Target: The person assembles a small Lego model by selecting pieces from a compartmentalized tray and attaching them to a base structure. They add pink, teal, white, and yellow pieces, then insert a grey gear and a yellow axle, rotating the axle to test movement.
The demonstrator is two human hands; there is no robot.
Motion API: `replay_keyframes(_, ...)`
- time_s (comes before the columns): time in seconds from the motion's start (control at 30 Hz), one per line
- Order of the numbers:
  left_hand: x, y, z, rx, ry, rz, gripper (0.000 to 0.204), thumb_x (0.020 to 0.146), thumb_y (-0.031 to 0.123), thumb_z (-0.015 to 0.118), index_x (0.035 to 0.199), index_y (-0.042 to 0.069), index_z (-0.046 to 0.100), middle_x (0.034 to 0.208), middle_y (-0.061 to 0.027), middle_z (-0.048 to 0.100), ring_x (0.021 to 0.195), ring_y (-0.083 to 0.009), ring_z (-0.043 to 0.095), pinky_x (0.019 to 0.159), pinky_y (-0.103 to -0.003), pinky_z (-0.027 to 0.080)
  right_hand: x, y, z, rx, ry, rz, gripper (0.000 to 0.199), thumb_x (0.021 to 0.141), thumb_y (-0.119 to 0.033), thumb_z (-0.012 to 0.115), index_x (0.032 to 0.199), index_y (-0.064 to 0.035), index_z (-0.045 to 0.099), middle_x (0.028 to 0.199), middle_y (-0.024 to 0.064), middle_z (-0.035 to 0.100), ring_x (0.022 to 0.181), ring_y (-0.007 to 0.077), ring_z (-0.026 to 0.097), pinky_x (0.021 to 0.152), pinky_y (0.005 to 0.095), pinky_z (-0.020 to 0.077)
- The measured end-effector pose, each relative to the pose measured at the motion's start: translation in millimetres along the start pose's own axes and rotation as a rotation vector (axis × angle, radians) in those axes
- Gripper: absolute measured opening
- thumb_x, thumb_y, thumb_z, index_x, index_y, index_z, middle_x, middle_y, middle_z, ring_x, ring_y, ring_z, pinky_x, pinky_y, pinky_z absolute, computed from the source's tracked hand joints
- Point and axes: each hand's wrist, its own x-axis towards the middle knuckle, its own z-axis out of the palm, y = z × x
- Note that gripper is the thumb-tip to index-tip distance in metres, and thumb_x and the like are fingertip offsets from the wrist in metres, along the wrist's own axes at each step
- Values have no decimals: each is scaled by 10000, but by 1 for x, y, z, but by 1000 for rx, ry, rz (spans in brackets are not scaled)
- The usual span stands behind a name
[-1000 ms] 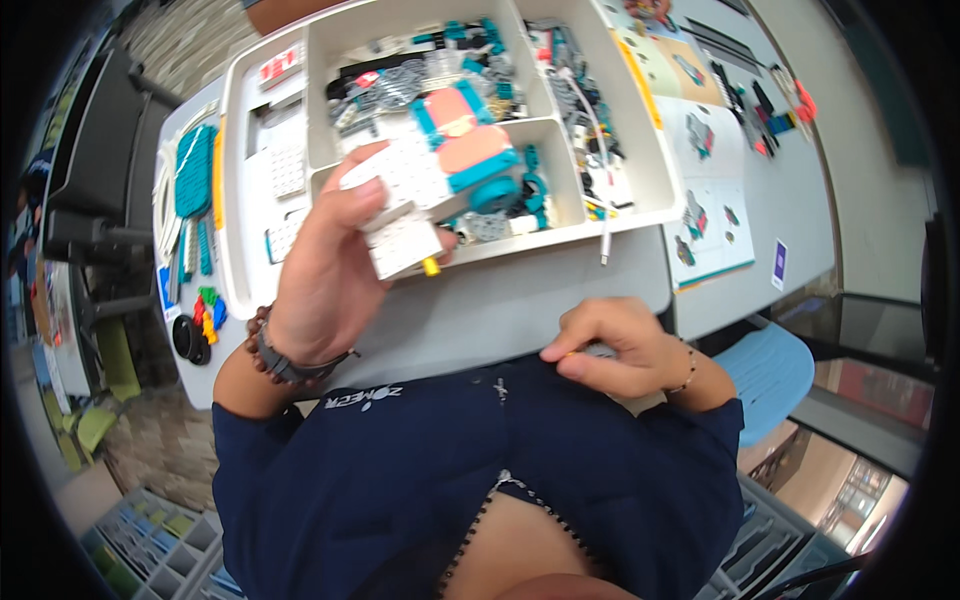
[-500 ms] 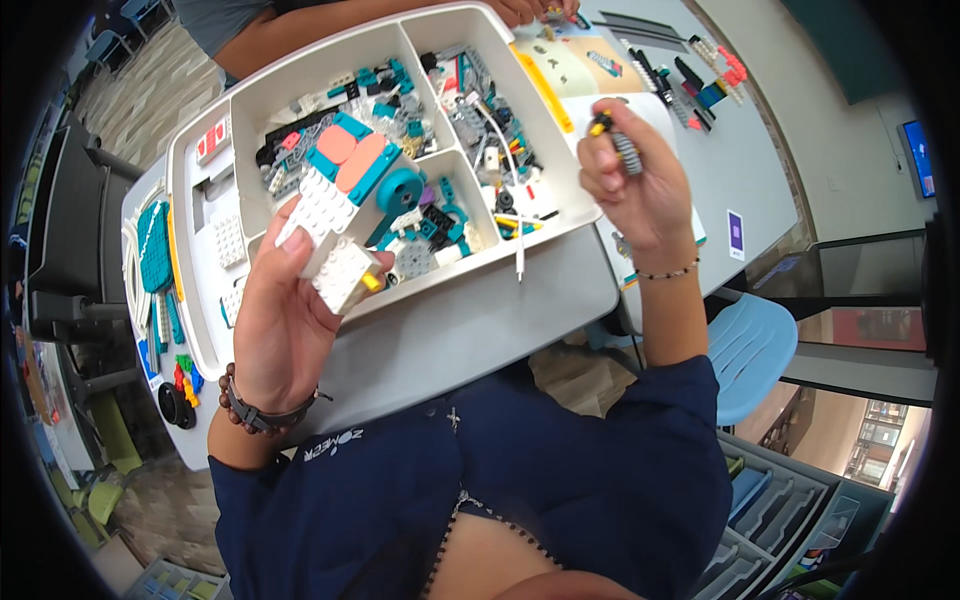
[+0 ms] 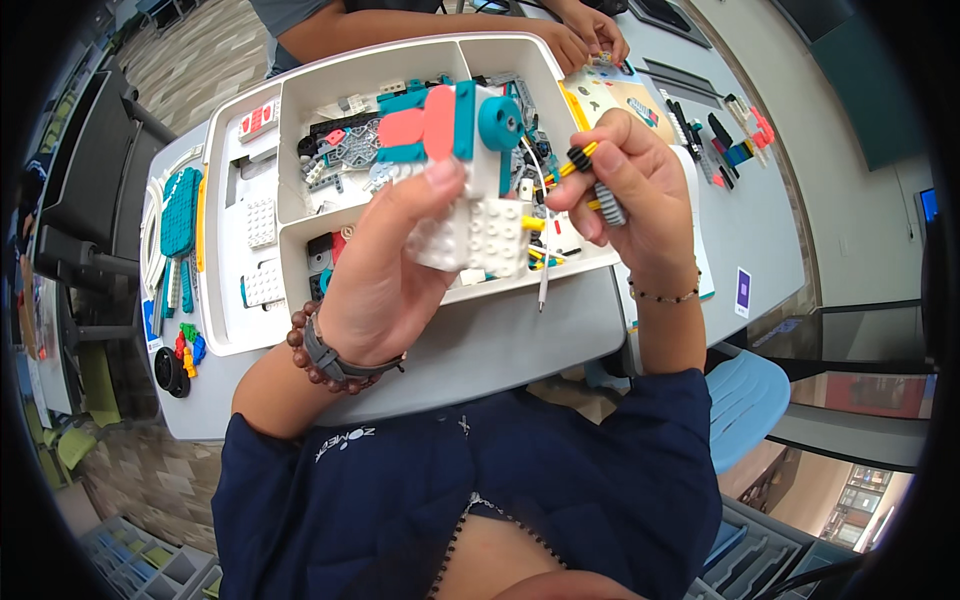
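1. Left hand (image 3: 385,275): closed around a brick-built model (image 3: 465,185) made of white studded plates, teal blocks, a coral-pink panel and a teal round hub. Thumb presses the near face, fingers wrap behind; the model is lifted clear of the tray and tilted toward the eyes, likely so its right side faces the other hand.

2. Right hand (image 3: 625,190): pinched shut on a yellow axle with a small black gear (image 3: 580,160), with a grey ridged part (image 3: 608,203) tucked lower in the same fingers. The axle tip sits just beside the model's right edge; contact cannot be told.

3. White sorting tray (image 3: 225,330): below both grips, on the grey table (image 3: 520,345), its compartments holding loose parts.

4. Beyond the grip: another person's hand (image 3: 590,35) near an instruction sheet (image 3: 625,100).

5. Left of the grip: teal plates (image 3: 180,210) and small coloured pieces (image 3: 187,345) beside the tray.
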Motion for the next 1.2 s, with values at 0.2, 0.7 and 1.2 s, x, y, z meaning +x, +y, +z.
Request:
replay_keyframes(0.2, 5, -6, 4, -175, 25, -59, 417, 895, 393, 478, 1085, 24, 528, 899, -142, 632, 783, -231, 636, 751, -358, 507, -2, 10, -4, -127, 94, -53, 191, 896, -173, 563, 959, 8, 555, 759, 80, 589, 540, 93, 533, 458, 188, 396)
replay_keyframes(0.7, 2, -18, 6, -339, -34, -216, 347, 911, 353, 481, 1115, 75, 514, 950, -59, 623, 818, -184, 623, 725, -355, 512, -2, 25, 10, -594, 252, -409, 125, 867, -35, 577, 958, 46, 551, 851, 73, 628, 765, 85, 601, 668, 202, 484)
replay_keyframes(1.2, 4, -14, 3, -232, -54, -135, 347, 934, 364, 441, 1154, 102, 501, 1025, -32, 602, 900, -134, 590, 757, -317, 501, 6, 29, 8, -518, 214, -303, 169, 857, -30, 586, 1008, 46, 576, 935, 82, 628, 851, 95, 590, 755, 226, 473)
